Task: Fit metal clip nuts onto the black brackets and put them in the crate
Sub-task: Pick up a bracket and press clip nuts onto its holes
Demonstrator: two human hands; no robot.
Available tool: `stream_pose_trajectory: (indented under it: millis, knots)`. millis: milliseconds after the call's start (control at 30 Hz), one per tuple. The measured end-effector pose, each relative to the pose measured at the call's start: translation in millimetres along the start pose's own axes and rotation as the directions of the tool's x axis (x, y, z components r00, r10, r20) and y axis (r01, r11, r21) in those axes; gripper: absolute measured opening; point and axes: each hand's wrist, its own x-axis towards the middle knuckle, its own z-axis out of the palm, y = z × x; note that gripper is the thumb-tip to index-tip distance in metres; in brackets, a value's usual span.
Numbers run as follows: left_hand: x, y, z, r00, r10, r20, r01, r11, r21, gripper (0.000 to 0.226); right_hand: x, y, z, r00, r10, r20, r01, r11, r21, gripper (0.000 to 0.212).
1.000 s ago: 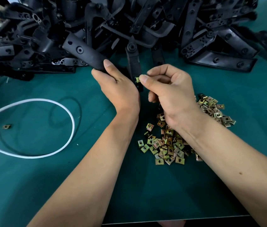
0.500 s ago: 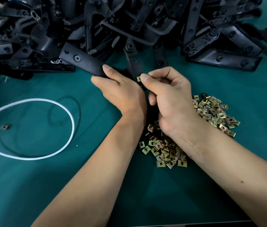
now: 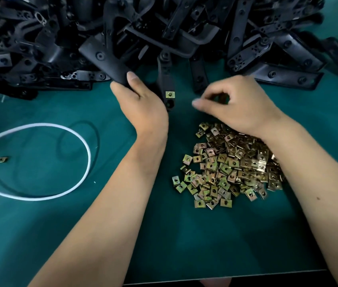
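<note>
Head view looks down on a green work mat [image 3: 39,235] with both forearms reaching forward. The left hand [image 3: 141,102] grips a black bracket [image 3: 106,60], thumb laid along its upper face and fingers curled under it; the bracket's wide arm slants up and to the left toward the heap, and a second arm [image 3: 167,79] of the same piece drops down just right of the hand. A brass-coloured clip nut [image 3: 170,94] sits on that lower arm near its tip, above a round hole. The right hand [image 3: 236,104] hovers to the right of the bracket, apart from it, with the index finger and thumb curved toward each other in a loose ring; it is motion-blurred, and I cannot tell whether anything is pinched between the tips. Below the right wrist lies a pile of loose clip nuts [image 3: 230,164], partly covered by the forearm. A large heap of black brackets [image 3: 205,27] fills the far side of the mat. At left, a white cable [image 3: 85,146] curls in a loop, and one stray clip nut [image 3: 2,159] lies inside it.
</note>
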Motion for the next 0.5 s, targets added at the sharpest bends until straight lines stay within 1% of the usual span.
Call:
stream_pose_trajectory:
  millis: [67,133,200,233,300,367,433,500]
  knots:
    - [7,-3,-3,0.997,-0.078,-0.009,0.078,0.997,-0.017,0.026,1,4,-8,0.99,-0.011,0.139,0.018,0.999,-0.044,0.024]
    - [10,-4,-4,0.993,-0.116,-0.013,0.116,0.993,-0.032,0.031,1,6,-11,0.965,0.0,0.263,0.021,0.997,-0.077,0.026]
    - [9,-3,-4,0.992,-0.123,-0.011,0.123,0.992,-0.015,0.033,1,8,-13,0.943,0.002,0.332,0.014,0.999,-0.047,0.022]
    - [9,-2,-4,0.992,-0.123,-0.005,0.123,0.992,-0.006,0.033,1,8,-13,0.942,-0.012,0.336,0.017,1.0,-0.014,0.018]
    - [9,-2,-2,0.993,-0.121,0.01,0.121,0.993,0.011,0.033,1,9,-12,0.955,-0.047,0.294,0.036,0.998,0.042,0.013]
    - [10,-2,-2,0.992,-0.119,0.031,0.118,0.993,0.021,0.032,2,9,-9,0.975,-0.057,0.216,0.038,0.995,0.093,0.011]
    - [10,-2,-3,0.993,-0.109,0.054,0.108,0.994,0.025,0.029,2,9,-5,0.99,-0.034,0.139,0.014,0.989,0.146,0.009]
    - [9,-2,-4,0.992,-0.099,0.079,0.098,0.995,0.026,0.027,2,10,-1,0.997,-0.017,0.069,0.005,0.987,0.161,0.006]
